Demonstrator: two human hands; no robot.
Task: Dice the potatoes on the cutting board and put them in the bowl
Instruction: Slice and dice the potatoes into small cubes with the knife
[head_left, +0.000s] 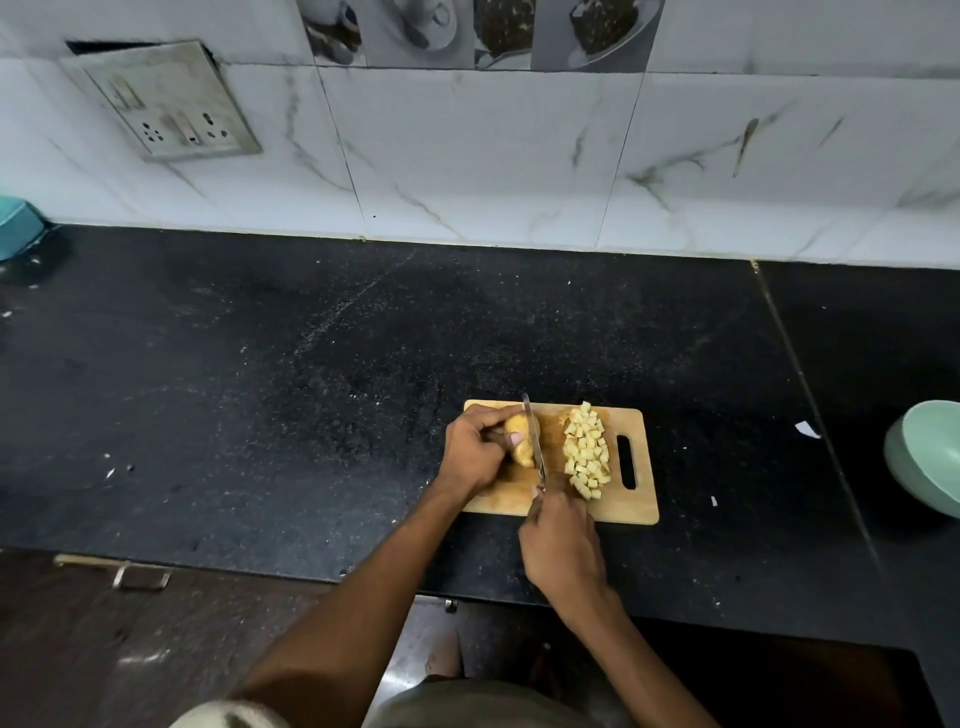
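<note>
We judge ourselves about halfway — diced potato (587, 451) heaped on the cutting board (641, 506), none visibly in the bowl (930, 457), left hand (475, 453) gripping the uncut potato (519, 441), right hand (563, 545) clenching the knife (534, 441).

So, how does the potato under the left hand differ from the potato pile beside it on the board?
The whole yellow potato is one uncut piece; the pile of pale potato cubes is many small dice. The left hand holds the whole one against the knife; the pile lies untouched. Both rest on the wooden cutting board.
</note>
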